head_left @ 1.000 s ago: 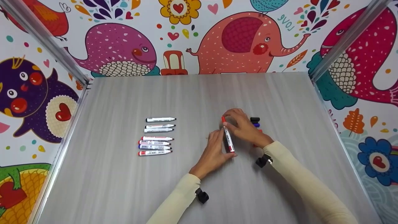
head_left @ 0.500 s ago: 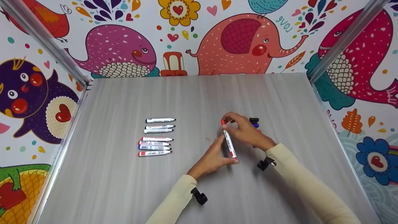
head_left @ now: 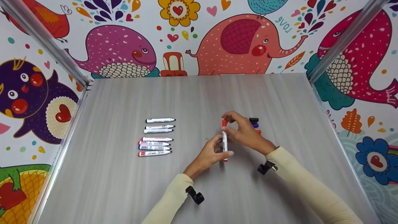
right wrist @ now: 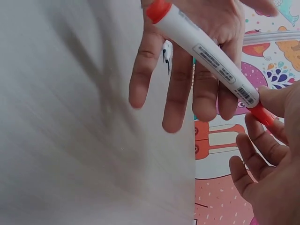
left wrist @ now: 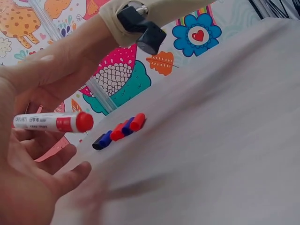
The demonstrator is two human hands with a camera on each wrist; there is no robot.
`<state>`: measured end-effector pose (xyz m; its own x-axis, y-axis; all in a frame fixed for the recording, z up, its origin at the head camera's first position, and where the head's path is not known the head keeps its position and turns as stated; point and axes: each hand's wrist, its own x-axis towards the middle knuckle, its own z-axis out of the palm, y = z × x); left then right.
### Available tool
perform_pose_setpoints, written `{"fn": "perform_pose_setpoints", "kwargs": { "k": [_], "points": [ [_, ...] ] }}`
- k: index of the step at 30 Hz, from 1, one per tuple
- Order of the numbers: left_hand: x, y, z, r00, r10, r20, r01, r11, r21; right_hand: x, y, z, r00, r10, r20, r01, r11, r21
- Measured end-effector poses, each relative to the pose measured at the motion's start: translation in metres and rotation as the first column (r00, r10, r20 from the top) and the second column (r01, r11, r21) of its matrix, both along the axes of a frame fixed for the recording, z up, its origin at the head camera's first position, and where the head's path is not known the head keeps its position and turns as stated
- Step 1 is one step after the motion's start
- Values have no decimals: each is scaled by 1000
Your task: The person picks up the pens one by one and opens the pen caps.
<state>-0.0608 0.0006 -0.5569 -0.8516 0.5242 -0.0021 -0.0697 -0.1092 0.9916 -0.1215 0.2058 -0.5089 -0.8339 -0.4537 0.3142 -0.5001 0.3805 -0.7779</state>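
A white marker point(head_left: 224, 141) with a red cap and a red end stands lengthwise between the hands, above the table. My right hand point(head_left: 244, 132) pinches its red cap point(right wrist: 262, 116) between thumb and fingers. Beside the barrel is my left hand point(head_left: 203, 157), its thumb crossing in front of the marker near the lower end in the head view. In the right wrist view the left fingers point(right wrist: 176, 103) extend straight and spread behind the barrel. The left wrist view shows the red end point(left wrist: 84, 122) pointing away from the palm.
Several white markers point(head_left: 155, 143) lie in a column on the left of the grey table point(head_left: 108, 186), dark tips facing right. Right of the hands, several black, blue and red caps point(left wrist: 126, 127) lie in a row, partly hidden in the head view. Cartoon-printed walls surround the table.
The marker has turned from slanted to nearly straight up and down in the head view. The left hand has drawn slightly left, its fingers loosening; the right hand keeps hold of the red cap.
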Motion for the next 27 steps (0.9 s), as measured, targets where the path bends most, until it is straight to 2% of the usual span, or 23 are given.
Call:
{"fn": "perform_pose_setpoints", "kwargs": {
  "k": [3, 6, 10, 13, 20, 27],
  "points": [
    [-1, -6, 2, 1000, -7, -14, 7, 1000, -23, 4, 1, 0, 999, -10, -33, 11, 1000, 15],
    [-2, -13, 4, 999, -22, -45, 17, 995, -94, 9, 3, -2, 999, -13, -48, 14, 999, 34],
    [-4, -22, 5, 995, -57, -84, 40, 979, -199, 15, 6, -6, 1000, -12, -22, 13, 998, 61],
    [-5, -28, 7, 992, -83, -98, 57, 968, -246, 20, 7, -8, 1000, -15, 8, 14, 997, 76],
    [-10, -34, 11, 982, -143, -128, 94, 941, -326, 28, 7, -12, 1000, -10, 18, 8, 994, 109],
    [-16, -37, 15, 968, -162, -192, 80, 923, -377, 33, 9, -16, 1000, 1, -12, 1, 993, 121]
  ]
}}
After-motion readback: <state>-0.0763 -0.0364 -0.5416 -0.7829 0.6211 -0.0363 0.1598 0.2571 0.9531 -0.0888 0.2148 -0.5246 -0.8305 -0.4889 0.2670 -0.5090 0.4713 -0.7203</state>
